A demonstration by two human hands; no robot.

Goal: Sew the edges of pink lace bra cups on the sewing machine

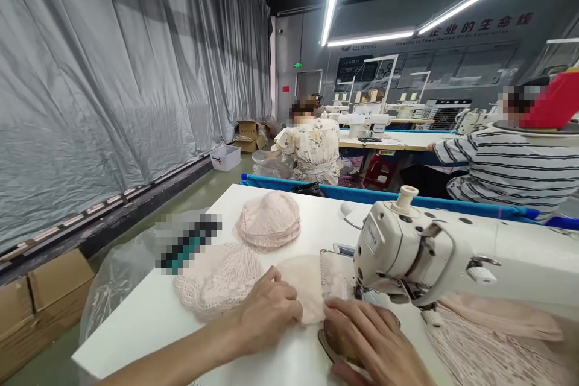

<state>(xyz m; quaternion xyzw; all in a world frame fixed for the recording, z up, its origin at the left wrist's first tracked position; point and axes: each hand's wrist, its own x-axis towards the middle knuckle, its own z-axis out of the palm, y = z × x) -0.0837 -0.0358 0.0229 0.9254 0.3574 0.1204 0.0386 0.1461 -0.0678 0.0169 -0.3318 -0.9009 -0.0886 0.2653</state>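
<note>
A pale pink fabric cup lies on the white sewing table, its lace edge reaching toward the needle area of the sewing machine. At the cup's near left edge, my left hand has its fingers curled closed on the fabric. My right hand pinches the near right edge, close in front of the presser foot. A dark-rimmed curved shape shows below the right fingers; I cannot make out what it is. Beside my left hand rests a lace cup piece. Behind it sits a stack of pink cups.
More pink lace fabric lies right of the machine. A blue cloth trough runs along the table's far edge. Cardboard boxes and clear plastic stand at left. Two people sit at tables ahead.
</note>
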